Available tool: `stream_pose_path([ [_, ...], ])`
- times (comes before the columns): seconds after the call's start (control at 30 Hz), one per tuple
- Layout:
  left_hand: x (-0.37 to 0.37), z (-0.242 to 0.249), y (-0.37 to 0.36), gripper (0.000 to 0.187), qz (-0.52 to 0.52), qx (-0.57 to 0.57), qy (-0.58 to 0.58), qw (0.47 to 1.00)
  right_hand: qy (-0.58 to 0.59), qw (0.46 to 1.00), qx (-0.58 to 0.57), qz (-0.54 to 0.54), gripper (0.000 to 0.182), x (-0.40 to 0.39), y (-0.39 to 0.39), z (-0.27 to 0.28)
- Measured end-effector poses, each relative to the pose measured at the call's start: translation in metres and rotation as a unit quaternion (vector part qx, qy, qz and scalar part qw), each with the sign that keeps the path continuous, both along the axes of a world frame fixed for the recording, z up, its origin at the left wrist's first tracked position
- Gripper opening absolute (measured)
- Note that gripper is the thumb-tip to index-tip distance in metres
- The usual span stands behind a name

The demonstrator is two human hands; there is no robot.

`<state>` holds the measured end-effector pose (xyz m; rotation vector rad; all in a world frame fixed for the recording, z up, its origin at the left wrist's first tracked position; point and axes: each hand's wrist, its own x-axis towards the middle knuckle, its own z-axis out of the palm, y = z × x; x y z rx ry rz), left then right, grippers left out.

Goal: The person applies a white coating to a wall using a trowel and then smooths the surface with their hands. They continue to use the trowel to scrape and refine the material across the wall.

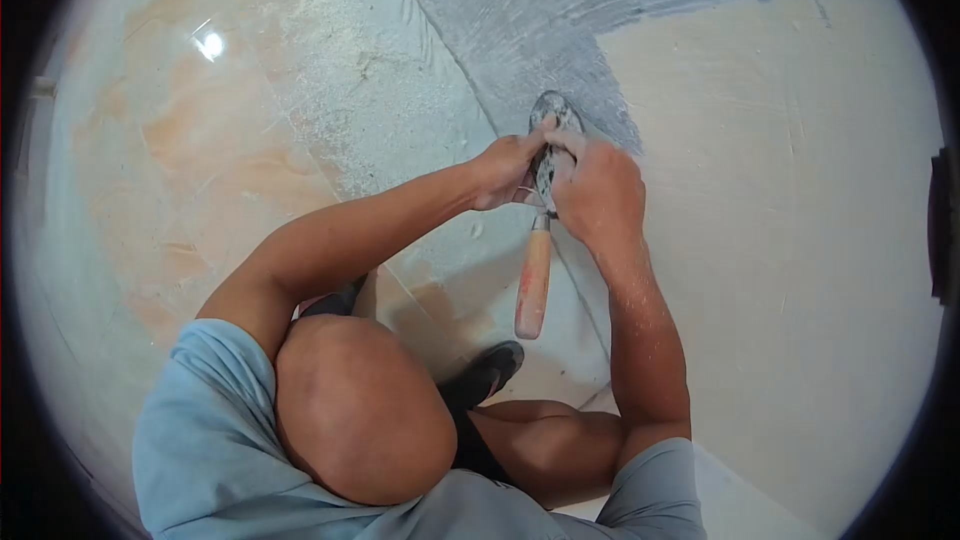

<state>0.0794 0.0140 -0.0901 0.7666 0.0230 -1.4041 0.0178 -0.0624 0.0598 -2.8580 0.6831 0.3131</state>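
Note:
A trowel (533, 285) with a worn, red-smudged wooden handle is held in front of the wall's lower edge, its handle pointing back toward my body. Its rounded metal blade is speckled with pale and dark residue. My left hand (507, 170) grips the blade from the left side, thumb on top and fingers partly hidden underneath. From the right, my right hand (603, 185) is closed with its fingertips pressed against the blade, close to the left thumb. Neither hand is on the handle. Whitish dust coats the fingers and the right forearm.
Behind the blade, the wall has a rough grey-blue patch (520, 15) beside a smooth cream coat (780, 140). The orange-and-white tiled floor (220, 140) is strewn with pale crumbs and dust. My bent knee (365, 410) and a dark shoe (485, 372) are below the hands.

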Motion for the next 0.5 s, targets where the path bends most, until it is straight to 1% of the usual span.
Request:
stream_pose_path([
  [0.03,-0.003,0.000,-0.003,0.075,0.008,-0.006,-0.002,1.000,0.004,1.000,-0.001,-0.002,0.030,-0.001,0.000,-0.001],
  [0.07,-0.006,-0.002,-0.005,0.074,0.028,-0.018,0.015,0.999,0.008,1.000,-0.026,0.009,0.030,0.000,0.002,-0.003],
  [0.1,-0.005,-0.002,-0.006,0.074,0.026,-0.022,0.015,0.999,0.010,0.998,-0.051,0.020,0.030,-0.001,0.002,-0.003],
  [0.17,-0.002,-0.003,-0.005,0.073,0.005,-0.003,-0.001,1.000,0.012,0.999,-0.039,0.003,0.031,-0.006,-0.002,-0.007],
  [0.2,-0.002,-0.001,-0.003,0.072,-0.001,-0.020,0.000,1.000,-0.007,1.000,-0.022,0.007,0.031,-0.003,-0.002,-0.008],
  [0.23,-0.001,0.002,-0.003,0.072,0.014,0.006,-0.013,1.000,-0.024,1.000,-0.005,0.009,0.031,-0.002,-0.002,-0.005],
  [0.27,-0.004,0.005,-0.003,0.071,0.024,0.035,-0.024,0.999,0.021,1.000,0.005,-0.001,0.031,0.001,-0.003,-0.002],
  [0.33,-0.003,-0.002,-0.007,0.073,0.000,0.025,-0.024,0.999,0.005,1.000,0.006,0.001,0.031,-0.001,-0.010,-0.008],
  [0.4,-0.003,-0.004,-0.006,0.074,0.023,0.008,-0.012,1.000,-0.029,1.000,0.001,0.005,0.033,-0.004,-0.010,-0.014],
  [0.47,0.002,-0.004,-0.004,0.075,0.018,0.007,-0.012,1.000,-0.020,1.000,0.007,0.012,0.033,0.000,-0.008,-0.017],
  [0.5,0.003,-0.008,-0.006,0.073,0.021,0.031,-0.024,0.999,-0.008,1.000,0.014,0.014,0.032,-0.003,-0.010,-0.020],
])
